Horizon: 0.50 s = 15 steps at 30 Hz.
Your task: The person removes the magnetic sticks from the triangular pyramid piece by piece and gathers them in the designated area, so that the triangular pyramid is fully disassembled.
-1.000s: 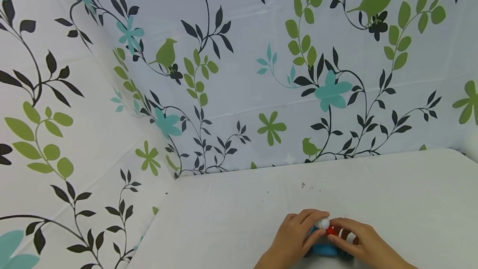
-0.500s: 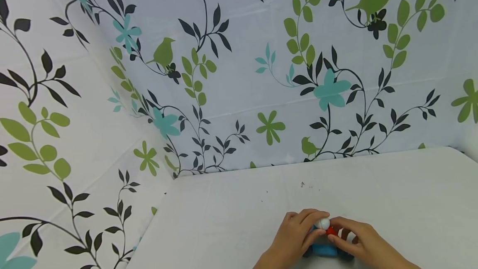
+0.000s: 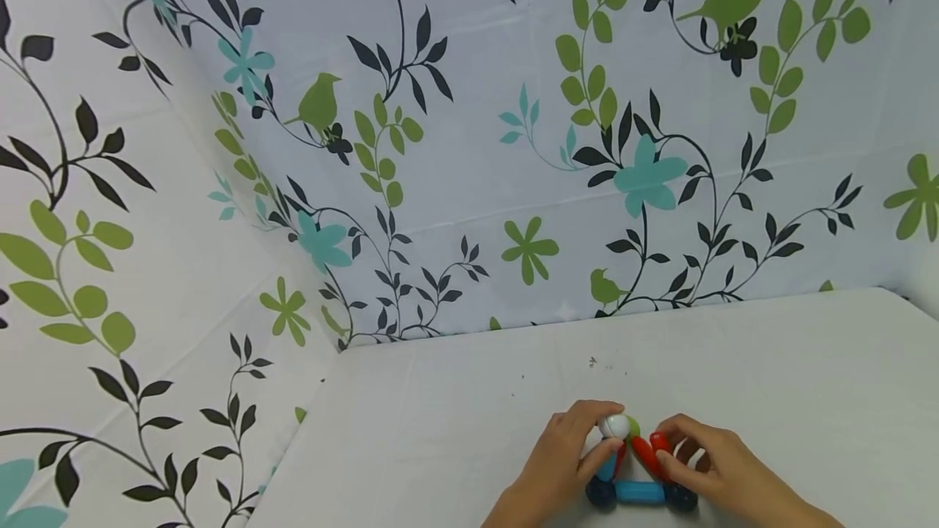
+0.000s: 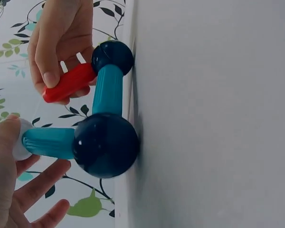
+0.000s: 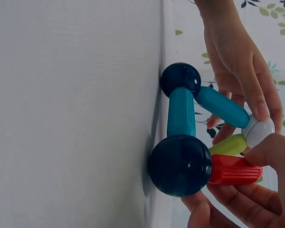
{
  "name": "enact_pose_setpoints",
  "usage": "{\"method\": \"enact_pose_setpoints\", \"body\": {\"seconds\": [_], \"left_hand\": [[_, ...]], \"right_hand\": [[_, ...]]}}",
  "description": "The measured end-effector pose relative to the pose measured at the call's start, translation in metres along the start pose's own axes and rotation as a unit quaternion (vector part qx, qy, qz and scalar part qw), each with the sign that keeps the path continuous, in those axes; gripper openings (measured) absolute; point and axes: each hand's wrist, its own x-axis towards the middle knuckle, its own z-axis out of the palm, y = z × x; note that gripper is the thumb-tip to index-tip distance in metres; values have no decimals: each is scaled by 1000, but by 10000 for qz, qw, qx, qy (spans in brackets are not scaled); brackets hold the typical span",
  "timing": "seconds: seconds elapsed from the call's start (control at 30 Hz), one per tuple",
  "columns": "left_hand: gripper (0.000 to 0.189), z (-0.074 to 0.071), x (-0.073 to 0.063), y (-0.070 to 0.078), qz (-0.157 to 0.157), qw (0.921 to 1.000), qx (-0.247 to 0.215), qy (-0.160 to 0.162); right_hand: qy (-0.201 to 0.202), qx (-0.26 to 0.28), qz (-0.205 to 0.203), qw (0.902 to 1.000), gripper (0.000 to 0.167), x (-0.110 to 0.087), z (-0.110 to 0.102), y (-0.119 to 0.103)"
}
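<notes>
A small frame of magnetic rods and balls stands on the white table. My left hand [image 3: 561,455] pinches the white ball [image 3: 614,427] at its top, where a blue rod [image 4: 48,143] and a green rod [image 5: 229,145] meet it. My right hand [image 3: 722,467] pinches the free upper end of a red rod [image 5: 235,169], whose lower end meets a dark blue ball [image 5: 180,165]. That end stands apart from the white ball. Another blue rod [image 3: 640,493] joins this ball to a second dark blue ball [image 3: 601,494]. More red rods [image 3: 647,459] show behind, partly hidden.
The white tabletop [image 3: 455,430] stretches around the frame. A patterned cloth [image 3: 469,145] with leaves and birds hangs behind the table and along its left side. Small dark specks [image 3: 592,363] mark the tabletop behind the hands.
The white ball and the red rod's upper end were close together; now they are apart. My left hand has shifted left with the ball, my right hand right with the rod.
</notes>
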Motion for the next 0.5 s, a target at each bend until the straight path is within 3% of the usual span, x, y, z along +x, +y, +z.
{"method": "enact_pose_setpoints", "body": {"seconds": [0.23, 0.5], "left_hand": [[35, -7, 0, -10, -263, 9986, -435, 172], [34, -17, -3, -27, -496, 9925, -1116, 30]], "right_hand": [[51, -116, 481, 9988, 22, 1, -4, -2], [-46, -55, 820, 9966, 27, 0, -10, -1]]}}
